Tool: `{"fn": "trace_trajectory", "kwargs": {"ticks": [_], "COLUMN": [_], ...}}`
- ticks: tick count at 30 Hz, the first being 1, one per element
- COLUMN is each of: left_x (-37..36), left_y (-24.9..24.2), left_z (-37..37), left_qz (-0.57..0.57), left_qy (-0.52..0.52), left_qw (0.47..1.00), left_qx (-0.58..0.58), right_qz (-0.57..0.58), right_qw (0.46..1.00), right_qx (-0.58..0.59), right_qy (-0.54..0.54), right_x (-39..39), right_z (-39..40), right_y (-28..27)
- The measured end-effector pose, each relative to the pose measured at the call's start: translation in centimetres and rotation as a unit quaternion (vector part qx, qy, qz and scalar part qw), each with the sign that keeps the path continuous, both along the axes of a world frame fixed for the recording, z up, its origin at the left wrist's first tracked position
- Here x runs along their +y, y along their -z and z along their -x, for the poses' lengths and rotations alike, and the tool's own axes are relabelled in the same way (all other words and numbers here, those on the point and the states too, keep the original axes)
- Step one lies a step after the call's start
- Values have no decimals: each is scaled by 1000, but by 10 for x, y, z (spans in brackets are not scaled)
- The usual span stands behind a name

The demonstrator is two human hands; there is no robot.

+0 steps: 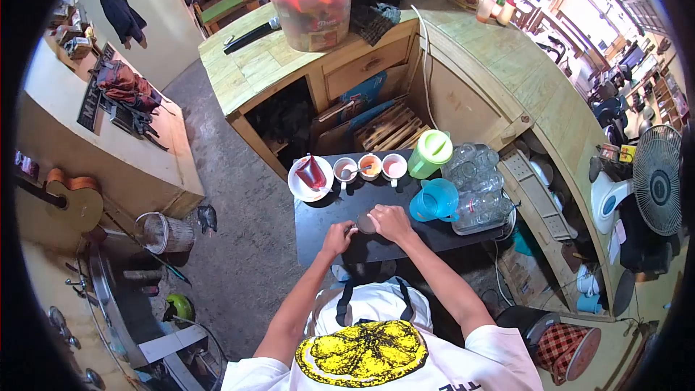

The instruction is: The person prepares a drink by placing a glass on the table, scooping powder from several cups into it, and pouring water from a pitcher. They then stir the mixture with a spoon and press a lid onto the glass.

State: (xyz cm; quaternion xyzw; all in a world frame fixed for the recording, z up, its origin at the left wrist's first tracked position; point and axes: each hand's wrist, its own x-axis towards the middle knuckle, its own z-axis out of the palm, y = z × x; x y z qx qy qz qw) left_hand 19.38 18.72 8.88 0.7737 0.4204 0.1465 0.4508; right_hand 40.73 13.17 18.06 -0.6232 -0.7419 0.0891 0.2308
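Note:
A small glass cup (366, 224) stands on the black table (326, 232) near its front middle. My right hand (389, 221) wraps over the cup from the right and above. My left hand (339, 234) pinches its left side, perhaps a handle. Three small cups (369, 167) with coloured contents stand in a row at the table's far edge. A white plate (298, 185) with a red packet (311, 172) sits to their left.
A blue jug (433, 201) and a green jug (430, 153) stand right of my hands, beside a tray of upturned glasses (478, 182). Behind is a wooden counter (253, 65) with a pink-lidded tub (311, 4). A fan (657, 178) stands far right.

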Motion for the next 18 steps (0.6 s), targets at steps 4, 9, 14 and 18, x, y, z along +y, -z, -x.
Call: {"fn": "trace_trajectory", "kwargs": {"ticks": [4,9,14,18], "left_x": [-2,-3,-2,-2], "left_y": [-2,-12,-13,-9], "left_z": [-1,-2,-2,-2], "left_qz": [8,8,5,0], "left_qy": [-8,-16,-10,-10], "left_qw": [1000,1000,1000,1000], "left_qx": [-12,-1,-13,-14], "right_qz": [23,41,43,24], "right_qw": [999,998,998,999], "right_qx": [-25,-39,-5,13], "right_qy": [-1,-20,-53,-31], "right_x": [-5,-9,-4,0], "right_z": [-6,-3,4,4], "right_y": [-2,-4,0,3]}}
